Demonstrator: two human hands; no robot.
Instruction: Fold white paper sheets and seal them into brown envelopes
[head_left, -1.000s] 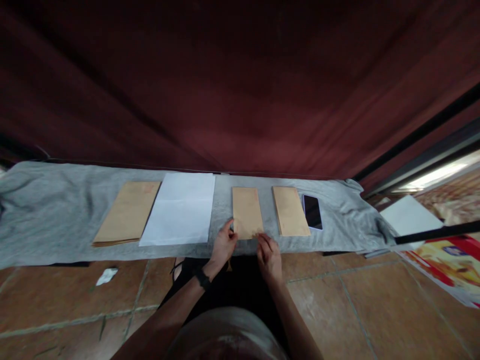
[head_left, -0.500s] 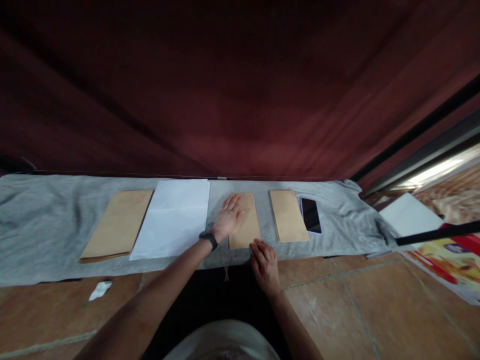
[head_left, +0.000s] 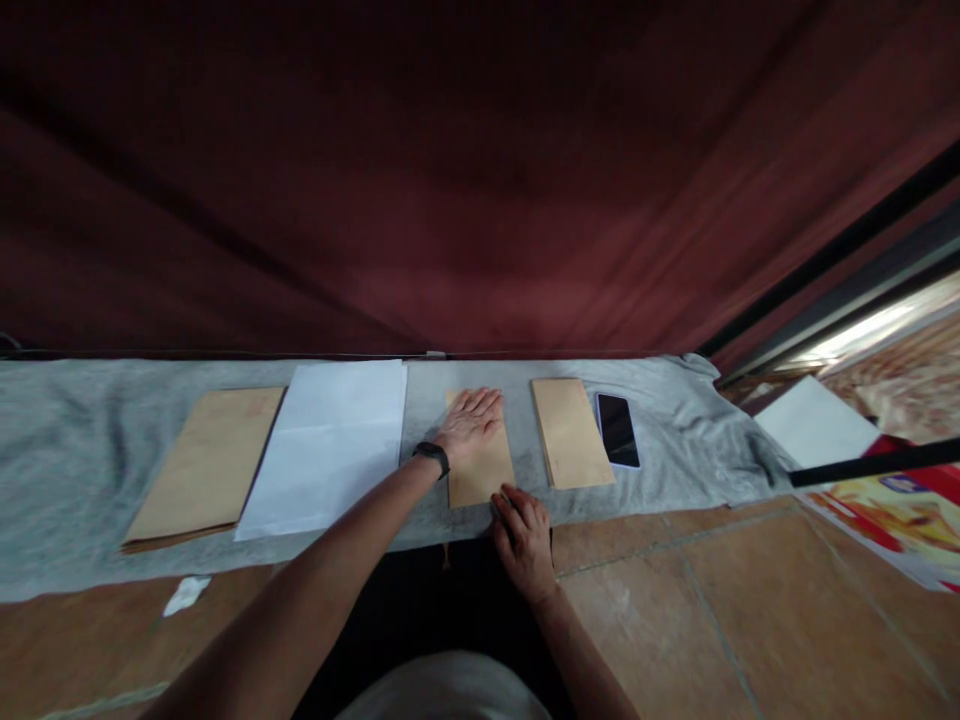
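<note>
A small brown paper envelope (head_left: 480, 478) lies flat on the grey cloth in front of me. Across its upper part rests my left hand (head_left: 469, 420), palm down with the fingers stretched out. My right hand (head_left: 523, 535) touches the envelope's near right corner with its fingertips, the fingers slightly bent and apart. To the right lies a stack of similar brown envelopes (head_left: 574, 435). White paper sheets (head_left: 326, 450) lie to the left, and beyond them a stack of larger brown envelopes (head_left: 206, 460).
A phone (head_left: 619, 430) lies at the right of the small stack. The grey cloth (head_left: 679, 440) covers a long narrow surface before a dark red curtain (head_left: 450, 200). A black bar (head_left: 874, 463) and a colourful printed box (head_left: 892, 515) are at the right. A crumpled white scrap (head_left: 186, 595) lies on the tiled floor.
My left hand has slid right across the envelope, from its left edge to its upper right part. My right hand stays at the near corner. The view has shifted slightly.
</note>
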